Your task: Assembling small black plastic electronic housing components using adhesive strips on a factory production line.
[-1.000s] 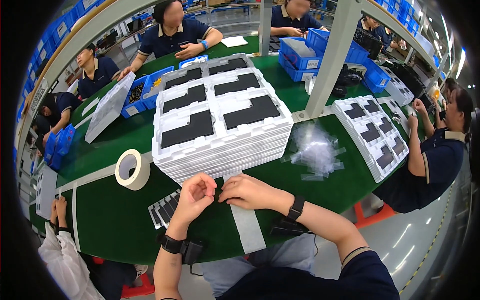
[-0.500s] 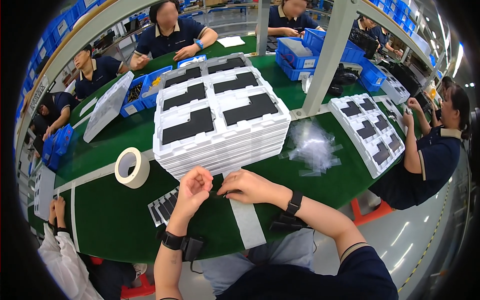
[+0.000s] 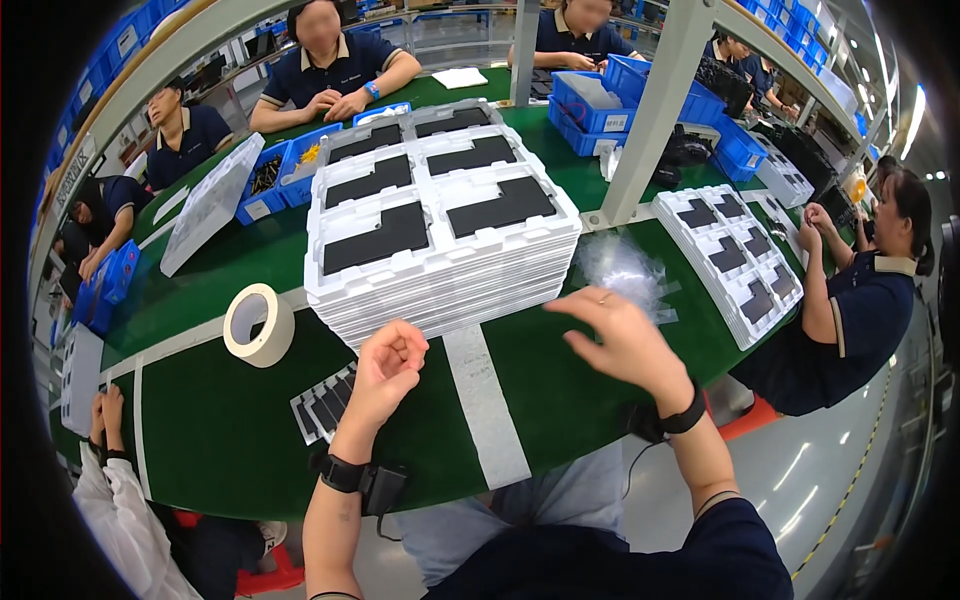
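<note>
My left hand (image 3: 388, 372) is held in front of a tall stack of white plastic trays (image 3: 440, 300), fingers curled and closed; whatever is in them, if anything, is hidden. Just beside its wrist a pale sheet with several black strips (image 3: 325, 405) lies on the green table. My right hand (image 3: 625, 335) is open, thumb apart from the fingers, which reach toward a loose pile of clear plastic film pieces (image 3: 625, 272). Black L-shaped parts (image 3: 502, 207) sit in the pockets of the top tray.
A roll of cream tape (image 3: 259, 325) stands at left on the green table (image 3: 230, 430). A grey post (image 3: 655, 120) rises behind the film pile. Blue bins (image 3: 590, 115) are at the back. A second tray stack (image 3: 730, 262) is at right, beside a co-worker (image 3: 865, 310).
My right hand has moved away from my left, to the right, and its fingers have opened near the film pile. The left hand stays nearly in place, still closed.
</note>
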### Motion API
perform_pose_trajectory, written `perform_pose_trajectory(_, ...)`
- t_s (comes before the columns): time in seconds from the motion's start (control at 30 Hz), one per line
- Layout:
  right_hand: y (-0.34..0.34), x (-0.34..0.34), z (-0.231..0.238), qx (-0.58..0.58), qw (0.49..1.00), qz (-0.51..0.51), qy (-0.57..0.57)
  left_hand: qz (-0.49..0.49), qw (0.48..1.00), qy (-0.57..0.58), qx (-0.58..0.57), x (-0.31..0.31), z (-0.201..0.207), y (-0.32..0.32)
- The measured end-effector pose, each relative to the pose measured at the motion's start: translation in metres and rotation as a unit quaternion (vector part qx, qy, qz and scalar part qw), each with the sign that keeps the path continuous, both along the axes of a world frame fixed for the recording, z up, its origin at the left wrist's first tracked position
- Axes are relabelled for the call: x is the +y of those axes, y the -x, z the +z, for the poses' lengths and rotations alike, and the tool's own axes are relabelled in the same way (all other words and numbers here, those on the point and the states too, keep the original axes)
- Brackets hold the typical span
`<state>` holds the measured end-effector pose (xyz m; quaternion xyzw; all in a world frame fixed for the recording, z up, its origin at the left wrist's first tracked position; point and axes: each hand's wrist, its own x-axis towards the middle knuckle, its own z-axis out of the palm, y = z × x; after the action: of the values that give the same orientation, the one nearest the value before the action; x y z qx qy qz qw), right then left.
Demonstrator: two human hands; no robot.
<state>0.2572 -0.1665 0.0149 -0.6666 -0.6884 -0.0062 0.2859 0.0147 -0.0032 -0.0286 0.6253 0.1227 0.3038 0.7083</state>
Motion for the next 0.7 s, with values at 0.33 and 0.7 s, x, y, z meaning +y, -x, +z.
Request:
perform_pose_trajectory(0.33,0.071,0.086,-0.017,0.28,0.922,0.257,-0.078,0.025,0.999,0.023,-0.002,0.002,-0.004,-0.004)
perform_pose_trajectory(0.7,0.086,0.08,-0.037,0.273,0.919,0.256,-0.126,0.02,0.998,0.055,0.007,0.0,-0.006,0.003)
